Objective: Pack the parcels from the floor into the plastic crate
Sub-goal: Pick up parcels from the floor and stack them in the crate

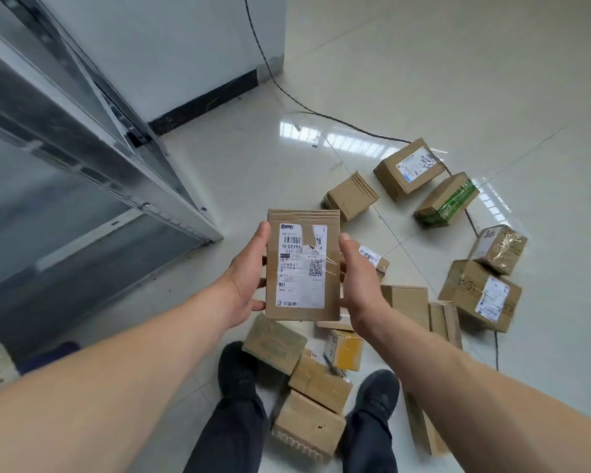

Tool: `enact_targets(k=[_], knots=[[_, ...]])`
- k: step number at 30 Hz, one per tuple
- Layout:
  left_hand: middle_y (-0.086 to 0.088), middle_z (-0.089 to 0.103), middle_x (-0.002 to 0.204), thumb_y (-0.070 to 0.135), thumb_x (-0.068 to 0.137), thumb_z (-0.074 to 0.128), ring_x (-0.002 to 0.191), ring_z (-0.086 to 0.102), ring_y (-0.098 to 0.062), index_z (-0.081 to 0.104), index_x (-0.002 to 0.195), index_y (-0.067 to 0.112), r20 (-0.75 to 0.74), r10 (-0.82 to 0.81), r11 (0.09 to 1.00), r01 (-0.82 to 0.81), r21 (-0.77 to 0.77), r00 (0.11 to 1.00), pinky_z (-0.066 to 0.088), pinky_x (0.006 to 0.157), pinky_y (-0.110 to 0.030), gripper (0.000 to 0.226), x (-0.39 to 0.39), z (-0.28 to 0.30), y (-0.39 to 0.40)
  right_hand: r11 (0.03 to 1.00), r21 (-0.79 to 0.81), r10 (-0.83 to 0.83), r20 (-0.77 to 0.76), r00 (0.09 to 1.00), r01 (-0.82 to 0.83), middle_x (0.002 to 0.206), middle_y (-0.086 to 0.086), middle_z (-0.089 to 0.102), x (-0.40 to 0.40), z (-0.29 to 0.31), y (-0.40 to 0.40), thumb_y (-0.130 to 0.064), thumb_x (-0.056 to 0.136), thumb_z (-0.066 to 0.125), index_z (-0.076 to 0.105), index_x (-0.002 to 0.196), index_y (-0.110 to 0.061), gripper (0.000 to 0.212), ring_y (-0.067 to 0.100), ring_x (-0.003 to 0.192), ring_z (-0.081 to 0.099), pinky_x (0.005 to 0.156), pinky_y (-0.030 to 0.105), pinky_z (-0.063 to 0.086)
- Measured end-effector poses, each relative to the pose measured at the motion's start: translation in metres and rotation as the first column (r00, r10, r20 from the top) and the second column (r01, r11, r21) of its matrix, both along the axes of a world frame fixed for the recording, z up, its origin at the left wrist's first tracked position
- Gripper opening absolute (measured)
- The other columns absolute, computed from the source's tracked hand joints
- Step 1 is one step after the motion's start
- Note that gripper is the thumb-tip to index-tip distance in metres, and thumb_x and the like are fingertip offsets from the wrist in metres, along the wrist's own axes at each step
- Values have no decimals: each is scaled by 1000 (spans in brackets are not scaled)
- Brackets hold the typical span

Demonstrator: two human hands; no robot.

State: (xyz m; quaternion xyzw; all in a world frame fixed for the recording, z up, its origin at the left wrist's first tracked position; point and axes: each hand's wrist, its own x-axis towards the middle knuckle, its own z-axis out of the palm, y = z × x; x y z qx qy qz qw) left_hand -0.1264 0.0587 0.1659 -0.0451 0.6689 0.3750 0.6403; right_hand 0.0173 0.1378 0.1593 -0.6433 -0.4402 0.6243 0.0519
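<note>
Cardboard parcel (302,264) gripped between left hand (248,279) and right hand (359,281), arms outstretched.

You hold one flat parcel (302,264) between your hands, the left hand (248,278) on its left edge and the right hand (360,285) on its right edge, above the floor (423,80). Below it, between and just ahead of your shoes (238,370), a cluster of small parcels (316,384) lies on the floor, some touching one another. To your right, a long flat box (410,305) lies beside your right forearm. Farther right and ahead, more parcels (408,169) are spread in a loose arc. A cable (287,93) runs across the floor behind them. To your left stands a metal frame (93,138), with a wall (185,46) behind it.
</note>
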Motion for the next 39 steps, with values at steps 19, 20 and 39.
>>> enact_targets(k=[19,20,39], knots=[[4,55,136,88,79,28,125,51,-30,60,116,51,-131,172,967,-142,211,976,35,105,-65,61,73,228,-189,966,154,242,-243,939,-209,109,-2,75,62,239,-145,-60,102,39,73,104,-35,43,18,103,67,86,41,51],[4,54,136,87,80,27,126,50,-31,60,111,52,-140,191,963,-158,218,972,35,105,-65,57,80,237,-203,960,157,265,-242,933,-232,109,0,74,66,246,-155,-59,103,37,73,105,-32,44,19,101,67,81,38,50],[13,61,105,78,88,28,109,57,-22,58,89,45,-181,462,877,-416,243,868,46,94,-49,44,4,290,-476,866,228,497,-282,821,-446,87,-9,75,-51,269,-400,-47,107,38,73,109,-23,43,-5,68,69,67,28,47]])
